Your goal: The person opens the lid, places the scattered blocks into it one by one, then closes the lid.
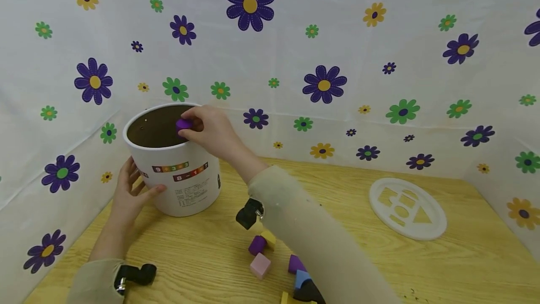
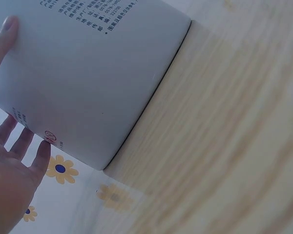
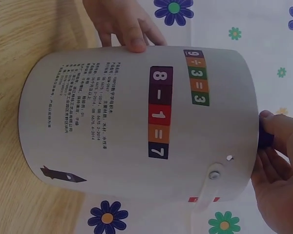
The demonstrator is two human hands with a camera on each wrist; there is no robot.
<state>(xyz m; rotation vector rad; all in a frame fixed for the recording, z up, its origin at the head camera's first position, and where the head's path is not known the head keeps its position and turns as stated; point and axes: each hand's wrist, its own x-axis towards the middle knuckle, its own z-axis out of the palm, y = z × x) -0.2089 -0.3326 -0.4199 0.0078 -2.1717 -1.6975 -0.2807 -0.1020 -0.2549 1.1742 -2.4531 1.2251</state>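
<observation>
A white bucket [image 1: 166,158] with printed sums stands on the wooden table, its open top dark inside. My left hand [image 1: 128,196] holds the bucket's lower left side, thumb on the front and fingers round the back; in the left wrist view the fingertips touch its wall. My right hand [image 1: 217,130] pinches a purple block [image 1: 183,125] between thumb and fingers at the bucket's right rim, over the opening. In the right wrist view the dark block [image 3: 266,140] is partly hidden by the hand and the rim.
Several loose blocks lie on the table near the right forearm, among them a pink cube [image 1: 260,265], a purple block [image 1: 257,245] and a blue block [image 1: 302,277]. A white round lid [image 1: 438,219] with shaped cut-outs lies to the right. Flowered cloth [image 1: 278,46] stands behind.
</observation>
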